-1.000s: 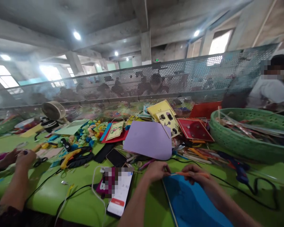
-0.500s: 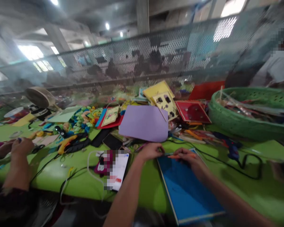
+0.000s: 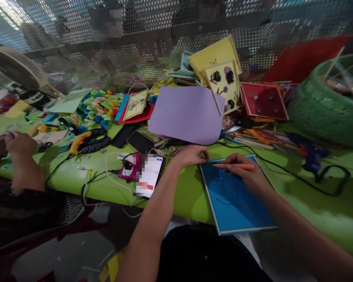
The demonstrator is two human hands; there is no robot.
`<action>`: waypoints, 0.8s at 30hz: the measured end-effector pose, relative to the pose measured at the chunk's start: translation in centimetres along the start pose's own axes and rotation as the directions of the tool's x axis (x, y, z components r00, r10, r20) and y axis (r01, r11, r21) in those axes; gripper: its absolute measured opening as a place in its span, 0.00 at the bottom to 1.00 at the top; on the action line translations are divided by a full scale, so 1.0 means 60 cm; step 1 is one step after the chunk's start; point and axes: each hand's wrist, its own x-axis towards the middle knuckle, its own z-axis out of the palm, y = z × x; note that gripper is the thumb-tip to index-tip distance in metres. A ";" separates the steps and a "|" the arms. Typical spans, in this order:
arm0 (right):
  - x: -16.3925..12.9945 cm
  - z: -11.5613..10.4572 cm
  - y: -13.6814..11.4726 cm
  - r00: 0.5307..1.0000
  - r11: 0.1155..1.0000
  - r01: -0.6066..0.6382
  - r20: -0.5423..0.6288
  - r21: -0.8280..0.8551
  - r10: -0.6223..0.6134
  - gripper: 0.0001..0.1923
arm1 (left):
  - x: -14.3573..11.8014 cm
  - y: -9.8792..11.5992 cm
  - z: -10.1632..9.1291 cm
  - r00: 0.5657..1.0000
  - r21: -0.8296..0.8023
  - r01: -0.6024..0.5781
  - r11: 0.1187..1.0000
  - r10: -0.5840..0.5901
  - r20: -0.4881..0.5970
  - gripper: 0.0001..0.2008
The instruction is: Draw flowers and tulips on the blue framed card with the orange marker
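i see my right hand (image 3: 247, 174) pinching a thin orange pencil (image 3: 233, 166) over the blue framed card (image 3: 235, 199) at six o'clock; my left hand (image 3: 190, 156), fingers curled, presses its eleven o'clock corner.

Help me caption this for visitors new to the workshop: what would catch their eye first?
Probably the blue board at the near edge of the lime-green table, with the left hand at its top corner and the right hand holding an orange pencil over it. Just beyond lies a lilac paper sheet amid craft clutter, and a green basket sits far right.
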 end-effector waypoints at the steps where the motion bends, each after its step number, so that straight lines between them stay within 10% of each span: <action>1: 0.000 0.001 0.000 1.000 1.000 0.001 -0.002 -0.002 -0.001 0.13 | 0.000 0.000 0.000 1.000 0.007 -0.002 1.000 0.002 0.002 0.11; 12: 0.000 0.001 -0.003 1.000 0.996 0.021 0.001 -0.082 -0.021 0.13 | 0.001 -0.001 0.004 0.990 -0.005 0.071 0.997 -0.071 -0.123 0.10; 24: 0.001 0.002 0.002 0.998 1.000 0.025 0.053 0.003 -0.025 0.14 | -0.019 0.006 -0.002 0.833 -0.020 0.417 0.909 -0.391 -0.391 0.18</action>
